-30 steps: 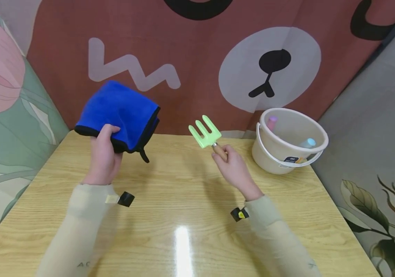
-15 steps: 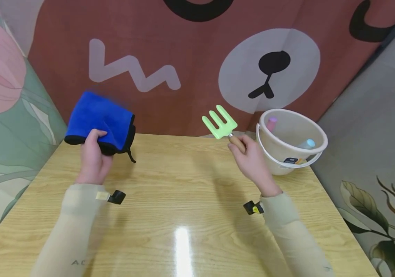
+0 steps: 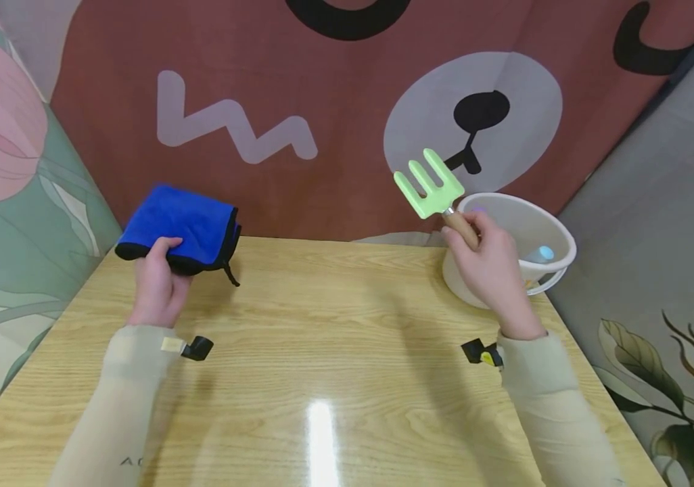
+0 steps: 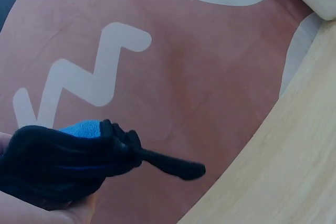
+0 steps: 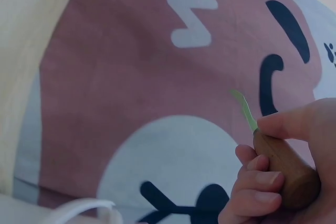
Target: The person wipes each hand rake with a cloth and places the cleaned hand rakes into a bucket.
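Observation:
A folded blue cloth with black edging [image 3: 191, 223] is gripped at its near edge by my left hand [image 3: 158, 291], thumb on top, above the table's far left. A black loop hangs off the cloth's corner; in the left wrist view the black edging [image 4: 58, 163] faces the camera. My right hand [image 3: 496, 270] holds a light green hand fork [image 3: 435, 193] by its wooden handle [image 5: 286, 169], tines up and to the left. That hand is in front of a beige bucket [image 3: 557, 230] and hides part of it. Inside the bucket a light blue-capped item [image 3: 542, 254] shows.
The wooden table [image 3: 322, 325] runs back to a brown curtain with a bear face [image 3: 322, 182]. Patterned cloth [image 3: 676, 270] hangs at the right side, and a floral one [image 3: 6, 237] at the left. The bucket's white handle [image 5: 86, 205] shows in the right wrist view.
My right hand has moved right and slightly up with the hand fork, now overlapping the bucket. My left hand has shifted left and lowered the cloth a little.

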Tool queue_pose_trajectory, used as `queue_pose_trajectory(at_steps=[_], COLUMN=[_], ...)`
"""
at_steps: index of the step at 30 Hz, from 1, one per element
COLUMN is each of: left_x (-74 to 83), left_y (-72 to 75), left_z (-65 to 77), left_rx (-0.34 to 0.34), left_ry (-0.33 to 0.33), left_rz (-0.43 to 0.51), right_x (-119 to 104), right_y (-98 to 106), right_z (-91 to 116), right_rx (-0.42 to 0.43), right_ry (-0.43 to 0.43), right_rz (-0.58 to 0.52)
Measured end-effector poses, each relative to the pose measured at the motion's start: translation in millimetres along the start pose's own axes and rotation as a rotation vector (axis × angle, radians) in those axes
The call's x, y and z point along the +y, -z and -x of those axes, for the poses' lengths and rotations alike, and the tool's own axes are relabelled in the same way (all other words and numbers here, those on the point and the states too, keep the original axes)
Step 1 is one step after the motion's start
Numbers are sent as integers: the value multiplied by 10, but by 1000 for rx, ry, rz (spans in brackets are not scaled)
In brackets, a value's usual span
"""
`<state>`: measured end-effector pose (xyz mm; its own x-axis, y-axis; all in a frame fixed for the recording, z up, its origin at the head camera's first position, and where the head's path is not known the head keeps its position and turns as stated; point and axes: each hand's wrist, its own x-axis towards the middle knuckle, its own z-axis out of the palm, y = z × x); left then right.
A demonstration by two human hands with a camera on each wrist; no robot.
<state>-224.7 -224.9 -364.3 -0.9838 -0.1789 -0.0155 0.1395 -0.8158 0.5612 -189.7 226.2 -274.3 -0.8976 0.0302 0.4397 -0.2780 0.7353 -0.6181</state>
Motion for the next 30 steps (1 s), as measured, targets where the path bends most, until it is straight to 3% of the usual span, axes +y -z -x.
queue_pose_trajectory(at_steps=[9, 15, 24, 30], left_x=[-42, -51, -25, 22], left_y=[56, 156, 366, 470], left_z=[-6, -25, -101, -119], left_rx=[114, 120, 149, 153], left_ry=[66, 134, 239, 313], left_rz=[-79, -43, -124, -74], right_x=[-4, 25, 135, 222], right_y=[285, 423, 649, 762], right_z=[-93, -190, -328, -389], right_rx=[22, 43, 90, 120], right_ry=[-56, -71, -167, -207], right_rz=[51, 94, 148, 171])
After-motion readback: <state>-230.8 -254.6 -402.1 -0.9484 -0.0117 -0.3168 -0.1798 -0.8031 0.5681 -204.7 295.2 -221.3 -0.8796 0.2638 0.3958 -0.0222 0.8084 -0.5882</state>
